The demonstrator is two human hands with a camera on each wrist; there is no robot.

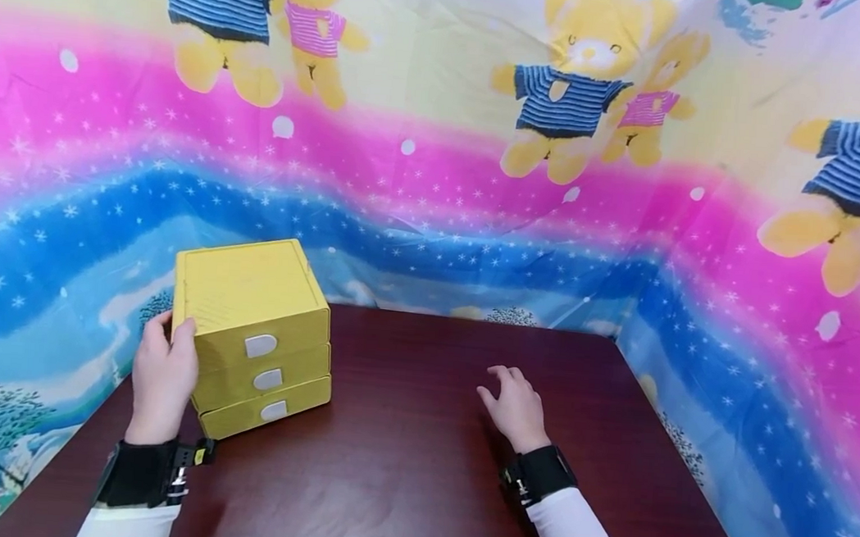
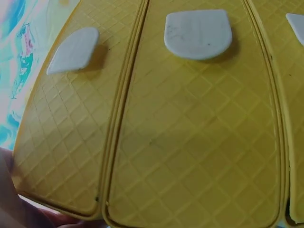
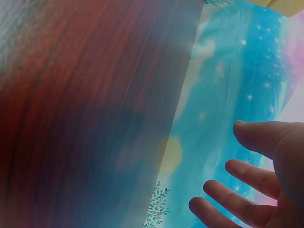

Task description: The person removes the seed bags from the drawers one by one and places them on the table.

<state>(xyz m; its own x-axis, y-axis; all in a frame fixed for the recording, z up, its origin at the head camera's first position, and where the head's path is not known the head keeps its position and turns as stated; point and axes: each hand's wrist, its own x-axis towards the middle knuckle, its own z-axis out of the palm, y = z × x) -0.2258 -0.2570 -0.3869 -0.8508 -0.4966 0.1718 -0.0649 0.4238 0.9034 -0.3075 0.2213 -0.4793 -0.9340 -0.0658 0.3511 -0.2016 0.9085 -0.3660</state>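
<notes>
A yellow drawer box (image 1: 252,282) with three stacked drawers stands at the left of the dark red-brown table. Each drawer front has a pale rounded handle (image 1: 261,346). My left hand (image 1: 161,375) holds the box by its left front edge, thumb at the front corner and fingers along the left side. Close up in the left wrist view are the quilted drawer fronts (image 2: 194,128), with part of the hand at the lower left. My right hand (image 1: 517,409) is over the table on the right, holding nothing, its fingers loose and apart.
The table (image 1: 403,464) reaches back to a printed cloth (image 1: 434,195) with bears and snowflakes. This cloth hangs behind the table and along both sides. A black band with a small device sits on each wrist.
</notes>
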